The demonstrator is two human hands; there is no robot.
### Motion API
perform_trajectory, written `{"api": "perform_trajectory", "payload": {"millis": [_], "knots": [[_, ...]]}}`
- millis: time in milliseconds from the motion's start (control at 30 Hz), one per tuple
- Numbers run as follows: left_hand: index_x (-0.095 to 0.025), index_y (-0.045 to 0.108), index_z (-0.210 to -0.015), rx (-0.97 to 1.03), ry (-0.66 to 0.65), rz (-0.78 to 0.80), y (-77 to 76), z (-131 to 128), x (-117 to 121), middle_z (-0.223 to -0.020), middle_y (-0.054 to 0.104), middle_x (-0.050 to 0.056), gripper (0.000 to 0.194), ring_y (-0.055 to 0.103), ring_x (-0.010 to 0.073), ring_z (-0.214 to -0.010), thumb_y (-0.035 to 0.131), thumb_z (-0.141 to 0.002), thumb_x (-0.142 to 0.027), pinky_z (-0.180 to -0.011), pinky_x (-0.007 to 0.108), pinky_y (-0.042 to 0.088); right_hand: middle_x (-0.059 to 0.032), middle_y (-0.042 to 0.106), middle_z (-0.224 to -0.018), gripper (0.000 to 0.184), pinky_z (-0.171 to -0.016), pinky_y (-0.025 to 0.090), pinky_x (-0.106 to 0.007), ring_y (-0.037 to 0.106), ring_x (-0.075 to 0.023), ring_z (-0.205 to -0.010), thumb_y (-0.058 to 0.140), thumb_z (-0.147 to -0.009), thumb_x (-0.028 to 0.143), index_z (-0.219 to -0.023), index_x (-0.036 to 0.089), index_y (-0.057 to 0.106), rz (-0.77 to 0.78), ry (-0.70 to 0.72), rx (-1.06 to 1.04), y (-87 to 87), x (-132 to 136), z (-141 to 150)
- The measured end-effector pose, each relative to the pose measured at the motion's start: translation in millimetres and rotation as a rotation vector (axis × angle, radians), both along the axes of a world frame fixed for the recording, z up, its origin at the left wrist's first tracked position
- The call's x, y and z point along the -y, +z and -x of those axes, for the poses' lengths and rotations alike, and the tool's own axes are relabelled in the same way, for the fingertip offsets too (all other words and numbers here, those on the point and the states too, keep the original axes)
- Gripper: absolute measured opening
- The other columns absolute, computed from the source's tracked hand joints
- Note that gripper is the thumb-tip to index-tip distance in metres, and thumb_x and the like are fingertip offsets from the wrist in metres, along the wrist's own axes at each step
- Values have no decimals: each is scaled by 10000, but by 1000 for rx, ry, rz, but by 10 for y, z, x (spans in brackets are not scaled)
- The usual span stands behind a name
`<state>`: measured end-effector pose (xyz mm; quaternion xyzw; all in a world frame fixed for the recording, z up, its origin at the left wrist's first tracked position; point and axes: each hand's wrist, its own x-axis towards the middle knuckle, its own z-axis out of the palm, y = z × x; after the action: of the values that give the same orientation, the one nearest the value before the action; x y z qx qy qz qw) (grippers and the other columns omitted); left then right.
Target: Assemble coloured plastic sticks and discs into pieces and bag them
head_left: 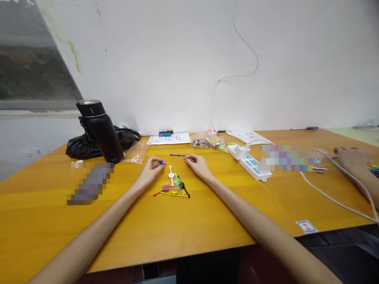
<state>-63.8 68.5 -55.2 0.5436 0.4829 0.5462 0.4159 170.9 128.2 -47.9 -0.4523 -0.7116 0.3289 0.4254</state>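
Note:
My left hand (149, 172) is closed in a pinch on a small blue plastic piece (160, 162). Between the thumb and fingers of my right hand (199, 165) is the end of a thin blue plastic arrow (177, 155), which points left above the table. Just in front of my hands lies a cluster of small plastic parts: a white arrow (171, 176) with a round piece on it, a red arrow (156, 194), a pinkish-red disc (166, 187), a yellow arrow (170, 193), a green piece (178, 181) and a black arrow (186, 190). Some of these overlap.
Left stand a black bottle (103, 132), a black plastic bag (79, 146) and a blurred-out flat object (91, 184). Behind are paper sheets (182, 138), a screwdriver (166, 133) and bagged parts (204, 141). Right lie a power strip (254, 167), cables and another person's hand (351, 159).

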Motion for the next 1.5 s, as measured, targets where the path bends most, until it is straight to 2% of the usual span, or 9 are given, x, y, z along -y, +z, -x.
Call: {"api": "perform_trajectory", "payload": {"millis": [167, 333, 500, 833, 933, 1133, 1233, 1367, 1500], "knots": [[-191, 613, -1058, -21, 15, -6, 77, -2, 41, -1116, 696, 87, 437, 686, 252, -1062, 751, -733, -447, -1055, 436, 452, -42, 728, -858, 197, -736, 484, -264, 652, -157, -778, 565, -847, 194, -945, 164, 734, 1, 165, 29, 29, 165, 48], [-199, 626, -1177, -26, 10, -57, 180, -69, 94, -1265, 658, 111, 481, 681, 246, -1080, 734, -780, -449, -1042, 415, 471, -26, 664, -867, 229, -721, 469, -262, 607, -148, -779, 541, -916, 212, -1092, 178, 683, -219, 151, 41, 151, 320, 98], [-196, 651, -1106, -65, -201, -165, 272, -157, 167, -1186, 698, 92, 347, 666, 224, -1087, 702, -841, -415, -1020, 375, 487, -57, 621, -1109, 337, -846, 499, -297, 600, -160, -904, 569, -959, 279, -1293, 261, 603, -389, 301, 89, 290, 526, 166], [-203, 693, -1158, -129, -257, -177, 320, -193, 232, -1221, 700, 96, 355, 662, 243, -1099, 647, -890, -430, -981, 367, 500, -46, 607, -999, 271, -861, 485, -307, 571, -172, -869, 562, -973, 310, -1232, 256, 622, -500, 346, 192, 400, 550, 90], [-214, 685, -1145, -156, -194, -187, 297, -169, 214, -1242, 685, 89, 332, 637, 241, -1147, 632, -898, -430, -1011, 369, 478, -46, 619, -976, 206, -829, 471, -294, 575, -176, -868, 574, -958, 320, -1133, 224, 624, -521, 249, 230, 406, 485, 48], [-198, 676, -1088, -244, -150, -41, 197, -104, 162, -1170, 698, 113, 392, 654, 258, -1088, 709, -813, -476, -993, 411, 481, -97, 668, -1053, 162, -813, 457, -319, 619, -233, -958, 526, -923, 261, -1047, 201, 611, -404, -312, 493, 383, 166, -321], [-198, 657, -1099, -199, -197, -12, 198, -114, 175, -1191, 701, 123, 421, 643, 267, -1131, 725, -796, -482, -1017, 422, 467, -128, 700, -1023, 218, -782, 467, -352, 652, -283, -947, 533, -907, 279, -1089, 187, 611, -250, -493, 673, 367, 19, -559], [-216, 624, -1151, -138, -259, 29, 261, -134, 220, -1173, 730, 129, 418, 657, 265, -1146, 699, -826, -470, -1037, 424, 452, -190, 712, -994, 262, -768, 479, -407, 682, -342, -925, 513, -910, 293, -1096, 142, 619, -32, -530, 844, 332, -74, -705], [-215, 684, -1078, -178, -314, -9, 273, -131, 227, -1123, 751, 111, 342, 677, 270, -1097, 680, -839, -460, -1014, 422, 470, -210, 698, -1031, 300, -801, 477, -439, 675, -362, -962, 518, -912, 332, -1118, 133, 609, 37, -493, 843, 297, -71, -682]]}}
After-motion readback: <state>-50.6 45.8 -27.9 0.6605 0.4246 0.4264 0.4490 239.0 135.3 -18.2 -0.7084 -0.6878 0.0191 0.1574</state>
